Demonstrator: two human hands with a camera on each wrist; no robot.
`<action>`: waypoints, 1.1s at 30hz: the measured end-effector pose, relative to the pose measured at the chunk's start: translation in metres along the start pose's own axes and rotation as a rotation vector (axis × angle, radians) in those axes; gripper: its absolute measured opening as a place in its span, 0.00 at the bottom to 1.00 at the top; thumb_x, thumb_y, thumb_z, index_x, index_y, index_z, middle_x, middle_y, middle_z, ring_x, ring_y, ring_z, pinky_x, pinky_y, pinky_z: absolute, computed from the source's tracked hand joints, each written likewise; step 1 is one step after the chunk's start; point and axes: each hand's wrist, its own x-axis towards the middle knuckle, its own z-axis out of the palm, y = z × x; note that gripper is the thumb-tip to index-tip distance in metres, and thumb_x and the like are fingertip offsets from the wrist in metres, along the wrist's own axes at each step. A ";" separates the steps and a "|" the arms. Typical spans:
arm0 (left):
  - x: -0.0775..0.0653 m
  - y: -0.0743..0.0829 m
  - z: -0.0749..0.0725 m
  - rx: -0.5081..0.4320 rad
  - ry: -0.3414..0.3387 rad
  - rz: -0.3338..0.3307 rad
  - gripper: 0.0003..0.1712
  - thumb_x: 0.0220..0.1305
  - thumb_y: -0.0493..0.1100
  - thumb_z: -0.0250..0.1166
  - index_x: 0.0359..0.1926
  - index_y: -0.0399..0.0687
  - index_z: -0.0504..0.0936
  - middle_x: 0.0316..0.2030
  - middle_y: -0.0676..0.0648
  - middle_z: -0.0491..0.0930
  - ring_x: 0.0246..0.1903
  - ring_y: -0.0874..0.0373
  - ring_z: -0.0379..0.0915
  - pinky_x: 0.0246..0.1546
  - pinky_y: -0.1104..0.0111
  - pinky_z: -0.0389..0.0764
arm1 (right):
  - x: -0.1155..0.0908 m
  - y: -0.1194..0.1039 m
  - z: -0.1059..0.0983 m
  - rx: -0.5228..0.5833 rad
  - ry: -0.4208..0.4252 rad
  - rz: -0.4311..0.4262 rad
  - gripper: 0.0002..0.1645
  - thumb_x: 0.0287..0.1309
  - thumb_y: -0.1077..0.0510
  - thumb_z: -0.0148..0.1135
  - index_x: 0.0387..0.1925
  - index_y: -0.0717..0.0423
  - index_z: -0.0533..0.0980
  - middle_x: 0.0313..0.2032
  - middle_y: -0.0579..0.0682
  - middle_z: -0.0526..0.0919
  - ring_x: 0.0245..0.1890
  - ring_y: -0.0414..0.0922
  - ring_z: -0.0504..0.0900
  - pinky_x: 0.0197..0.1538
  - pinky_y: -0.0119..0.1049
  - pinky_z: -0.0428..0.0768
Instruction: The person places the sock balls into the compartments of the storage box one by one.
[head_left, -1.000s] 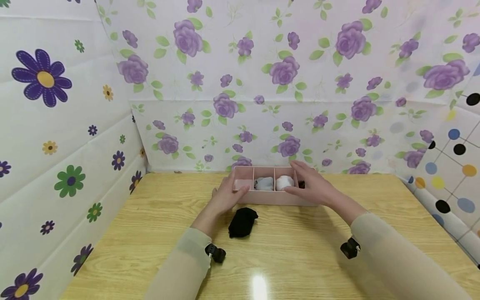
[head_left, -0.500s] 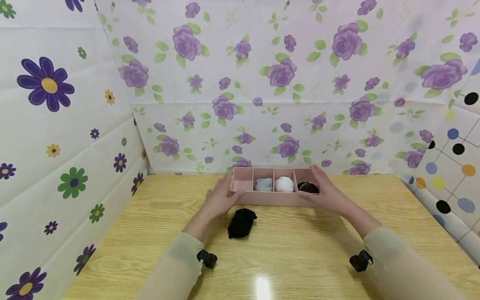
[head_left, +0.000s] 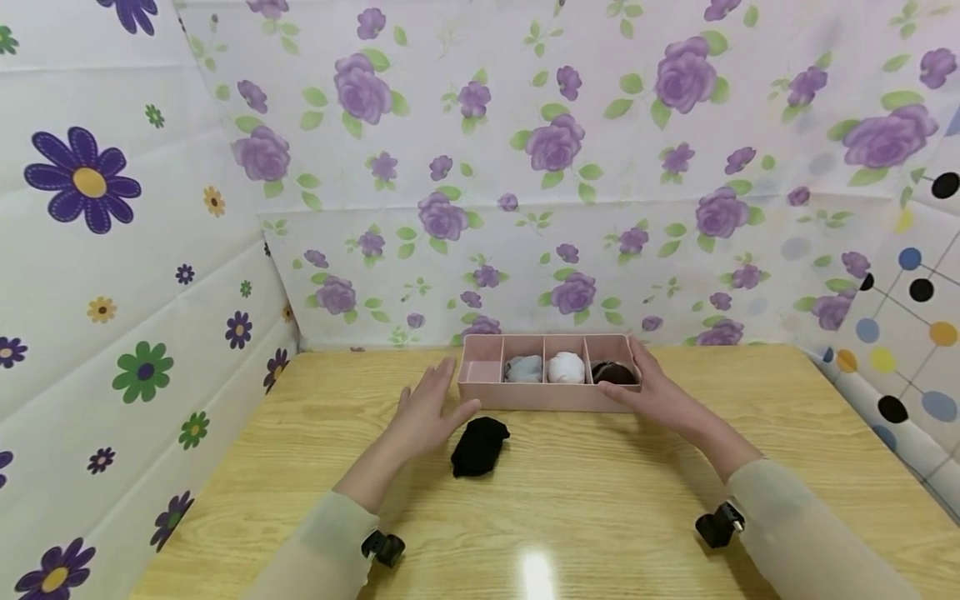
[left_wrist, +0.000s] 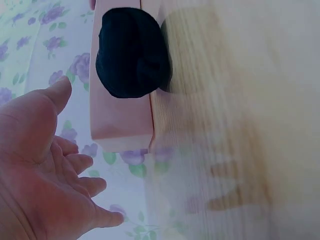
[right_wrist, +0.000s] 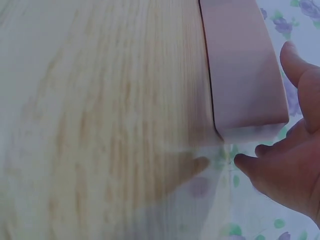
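A long pink box (head_left: 551,397) with several compartments in a row stands at the back of the table. From left to right, its leftmost compartment shows a bare floor, then come a grey cloth bundle (head_left: 523,368), a white cloth bundle (head_left: 566,367) and a dark brown bundle (head_left: 613,374). In front of the box lies a black rolled-up cloth bundle (head_left: 480,447), sock-like (left_wrist: 132,52). My left hand (head_left: 423,421) hovers left of it, fingers spread, apart from the box. At the box's right end is my right hand (head_left: 660,392), thumb by the front corner, fingers extended; contact is unclear.
The wooden table (head_left: 570,500) runs to a floral cloth backdrop (head_left: 480,208) right behind the box. Patterned sheets also hang at the left (head_left: 172,275) and right sides. A small black camera sits on each wrist.
My left hand has come off the box's left end and drawn back to the left. My right hand has shifted from above the right compartments to the right end. The bundles stay put.
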 end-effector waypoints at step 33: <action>-0.056 0.017 0.011 0.080 -0.190 0.264 0.58 0.74 0.58 0.76 0.90 0.48 0.53 0.88 0.42 0.51 0.86 0.36 0.43 0.78 0.26 0.42 | 0.006 0.007 0.010 0.095 0.008 0.125 0.70 0.78 0.28 0.61 0.88 0.38 0.19 0.88 0.64 0.29 0.85 0.72 0.39 0.80 0.74 0.49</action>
